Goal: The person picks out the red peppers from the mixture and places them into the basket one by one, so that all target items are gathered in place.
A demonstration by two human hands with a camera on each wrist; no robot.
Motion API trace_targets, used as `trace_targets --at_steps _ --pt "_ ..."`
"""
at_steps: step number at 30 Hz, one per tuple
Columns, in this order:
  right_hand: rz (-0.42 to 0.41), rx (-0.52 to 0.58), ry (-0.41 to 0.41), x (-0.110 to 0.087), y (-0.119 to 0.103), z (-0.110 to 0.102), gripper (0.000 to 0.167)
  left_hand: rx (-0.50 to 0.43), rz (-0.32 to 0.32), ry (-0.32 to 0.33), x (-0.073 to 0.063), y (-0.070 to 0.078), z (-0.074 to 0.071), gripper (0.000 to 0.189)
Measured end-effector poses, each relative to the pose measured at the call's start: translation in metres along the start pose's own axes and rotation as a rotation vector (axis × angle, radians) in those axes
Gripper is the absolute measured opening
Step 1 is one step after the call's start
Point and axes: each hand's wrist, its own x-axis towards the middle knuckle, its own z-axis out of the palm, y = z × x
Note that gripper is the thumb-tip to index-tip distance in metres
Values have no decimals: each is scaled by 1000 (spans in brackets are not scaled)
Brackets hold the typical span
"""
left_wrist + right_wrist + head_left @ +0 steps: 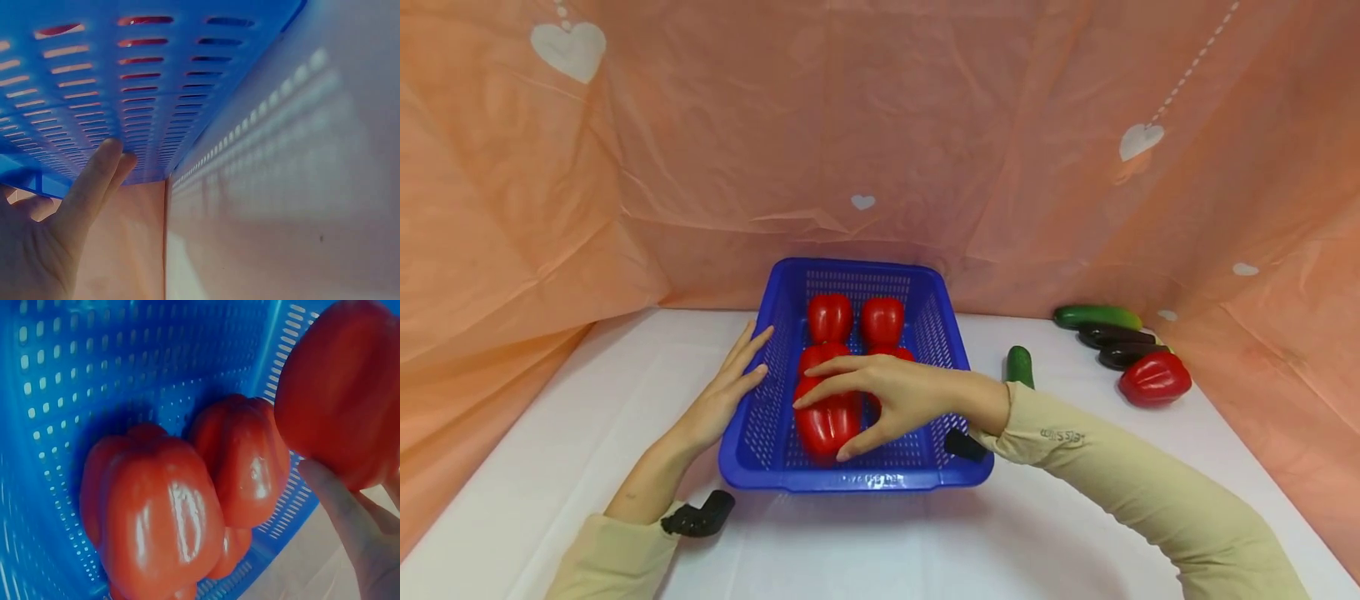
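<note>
Red pepper (825,422) at basket (760,433) front, among other peppers (830,317) | right hand (891,398) curls over it, gripping | left hand (724,390) flat against basket's side | pepper looks light, stiff, glossy-slick; best grasped across its broad body

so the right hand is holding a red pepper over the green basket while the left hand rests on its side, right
Not quite: the basket is blue, not green, as the head view shows. The right hand does hold a red pepper over it, and the left hand rests on its side.
</note>
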Motion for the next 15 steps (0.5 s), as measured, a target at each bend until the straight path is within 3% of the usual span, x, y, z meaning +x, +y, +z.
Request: trace_targets --at_steps 15 --pt "62 20 -70 7 7 16 63 -1 7 -1 0 0 1 54"
